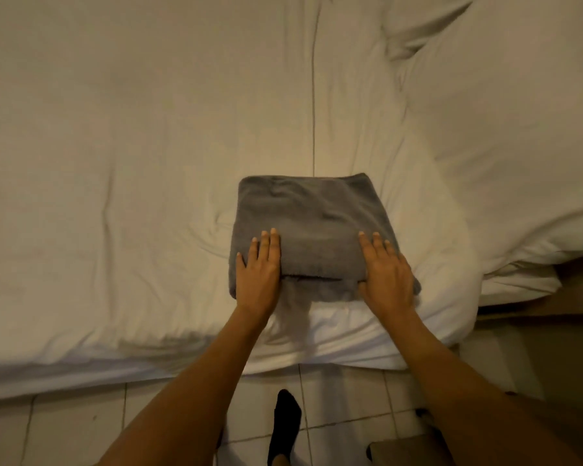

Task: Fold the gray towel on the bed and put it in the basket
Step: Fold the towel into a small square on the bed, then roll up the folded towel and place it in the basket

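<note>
The gray towel (pixel 312 230) lies folded into a thick square on the bed (pixel 132 163), near its front edge, with layered edges showing along the side nearest me. My left hand (pixel 257 274) rests flat on the towel's near left corner, fingers (pixel 270 245) straight and released, gripping nothing. My right hand (pixel 386 275) presses flat on the near right corner, fingers likewise extended. The white sheet is wrinkled around the towel, and a rumpled duvet (pixel 505 129) is bunched to the right. Below the bed edge is tiled floor (pixel 81 428), with my black-socked foot (pixel 284 428) on it. No basket is in view.
</note>
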